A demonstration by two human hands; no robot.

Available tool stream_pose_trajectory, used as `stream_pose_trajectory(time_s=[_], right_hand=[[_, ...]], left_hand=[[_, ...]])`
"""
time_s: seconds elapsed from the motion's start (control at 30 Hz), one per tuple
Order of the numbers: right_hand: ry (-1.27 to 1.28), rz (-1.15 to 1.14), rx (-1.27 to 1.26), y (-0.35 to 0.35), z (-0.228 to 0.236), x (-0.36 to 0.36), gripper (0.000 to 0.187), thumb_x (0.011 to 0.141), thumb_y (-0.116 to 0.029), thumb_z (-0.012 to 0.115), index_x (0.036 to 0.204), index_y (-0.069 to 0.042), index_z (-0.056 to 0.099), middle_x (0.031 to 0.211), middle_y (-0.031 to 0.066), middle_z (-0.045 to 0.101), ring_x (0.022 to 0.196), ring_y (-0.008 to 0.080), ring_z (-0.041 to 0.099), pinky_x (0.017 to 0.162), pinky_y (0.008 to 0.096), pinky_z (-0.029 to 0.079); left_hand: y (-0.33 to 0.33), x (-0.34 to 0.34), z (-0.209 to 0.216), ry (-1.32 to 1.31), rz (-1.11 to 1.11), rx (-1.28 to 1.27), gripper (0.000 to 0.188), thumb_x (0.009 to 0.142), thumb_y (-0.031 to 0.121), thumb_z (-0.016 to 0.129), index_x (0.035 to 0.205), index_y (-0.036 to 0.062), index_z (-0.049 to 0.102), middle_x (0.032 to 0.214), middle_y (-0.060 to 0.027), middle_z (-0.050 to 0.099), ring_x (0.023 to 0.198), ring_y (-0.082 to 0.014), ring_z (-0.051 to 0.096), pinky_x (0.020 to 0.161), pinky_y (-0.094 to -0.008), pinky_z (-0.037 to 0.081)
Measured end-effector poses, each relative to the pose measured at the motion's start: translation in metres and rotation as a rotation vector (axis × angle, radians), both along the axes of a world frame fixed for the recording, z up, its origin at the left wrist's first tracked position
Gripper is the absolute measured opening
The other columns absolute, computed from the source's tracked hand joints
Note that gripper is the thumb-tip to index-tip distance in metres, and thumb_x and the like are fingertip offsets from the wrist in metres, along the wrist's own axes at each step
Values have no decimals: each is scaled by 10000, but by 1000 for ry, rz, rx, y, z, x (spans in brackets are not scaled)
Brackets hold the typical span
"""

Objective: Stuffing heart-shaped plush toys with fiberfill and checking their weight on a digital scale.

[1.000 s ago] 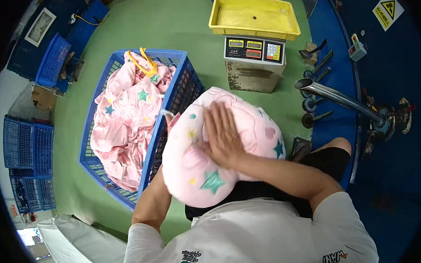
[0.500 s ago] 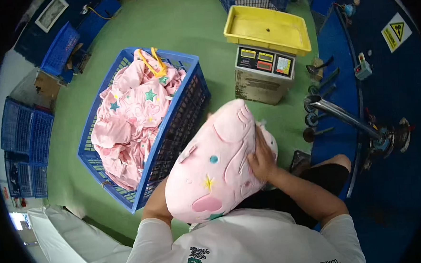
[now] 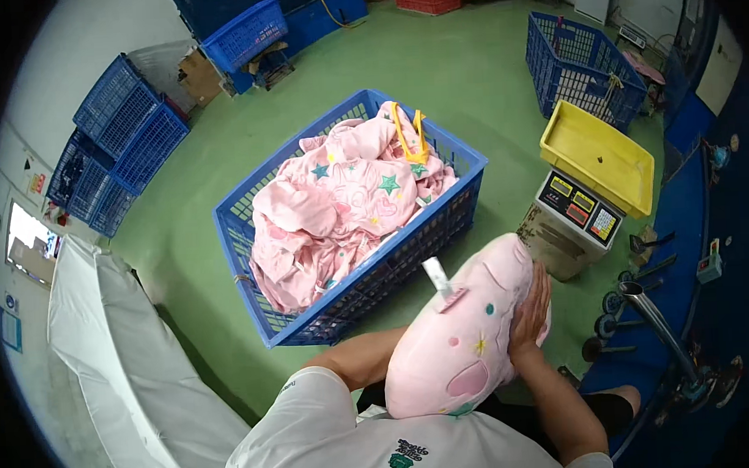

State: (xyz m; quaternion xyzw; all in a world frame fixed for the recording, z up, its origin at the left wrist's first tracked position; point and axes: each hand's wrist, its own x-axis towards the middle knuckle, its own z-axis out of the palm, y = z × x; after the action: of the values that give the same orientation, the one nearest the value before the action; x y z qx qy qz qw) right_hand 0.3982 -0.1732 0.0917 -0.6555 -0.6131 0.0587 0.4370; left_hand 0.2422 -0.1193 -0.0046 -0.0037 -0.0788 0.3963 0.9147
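Note:
In front of my chest is a stuffed pink plush toy with embroidered hearts, a yellow star and green spots. A white label sticks up from its left side. My right hand holds the toy's right side, palm against the fabric and fingers extended along it. My left forearm runs behind the plush, which hides the left hand and its fingers. Left of the toy and beyond it, a blue plastic basket is heaped with limp pink plush covers bearing stars and hearts. An orange-yellow strap lies on the heap.
At right stands a weighing scale with a yellow tray on top. Beside it is a blue bench with a metal nozzle pipe. Another blue basket is behind. Stacked blue crates and a white sack are at left.
My view has swung left, so basket and scale appear farther right. The plush toy is turned slightly, and its white label now stands out. My right hand stays on its right side.

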Motion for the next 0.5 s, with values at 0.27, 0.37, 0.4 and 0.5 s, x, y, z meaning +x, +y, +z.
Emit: stream_pose_trajectory(time_s=[0.27,0.37,0.4,0.5], right_hand=[[121,-4,96,-28,-22,-53,712,1052,-422,287,1557,73,204,1609,277,245,1473,447,259,1208,540,185],[148,22,118,-15,10,-54,708,1051,-419,294,1553,74,215,1599,281,265,1461,452,282,1202,532,203],[102,44,94,-11,21,-43,709,1050,-423,296,1551,74,222,1594,283,275,1453,453,295,1199,528,212],[-15,121,36,-4,46,-15,713,1048,-437,307,1543,73,245,1575,287,312,1426,458,341,1187,514,244]], left_hand=[[-22,-19,261,84,-88,353,568,1061,411,460,1484,32,474,1457,-116,548,1291,-234,566,1118,-403,436],[16,-24,245,146,-41,229,565,1058,406,462,1481,31,478,1428,-115,571,1257,-239,588,1106,-394,449],[22,-26,210,175,3,49,563,1056,396,458,1482,27,474,1405,-122,589,1226,-255,606,1099,-386,454],[-10,-15,99,229,151,-291,559,1053,374,450,1484,18,466,1358,-135,623,1164,-289,643,1084,-369,464]])
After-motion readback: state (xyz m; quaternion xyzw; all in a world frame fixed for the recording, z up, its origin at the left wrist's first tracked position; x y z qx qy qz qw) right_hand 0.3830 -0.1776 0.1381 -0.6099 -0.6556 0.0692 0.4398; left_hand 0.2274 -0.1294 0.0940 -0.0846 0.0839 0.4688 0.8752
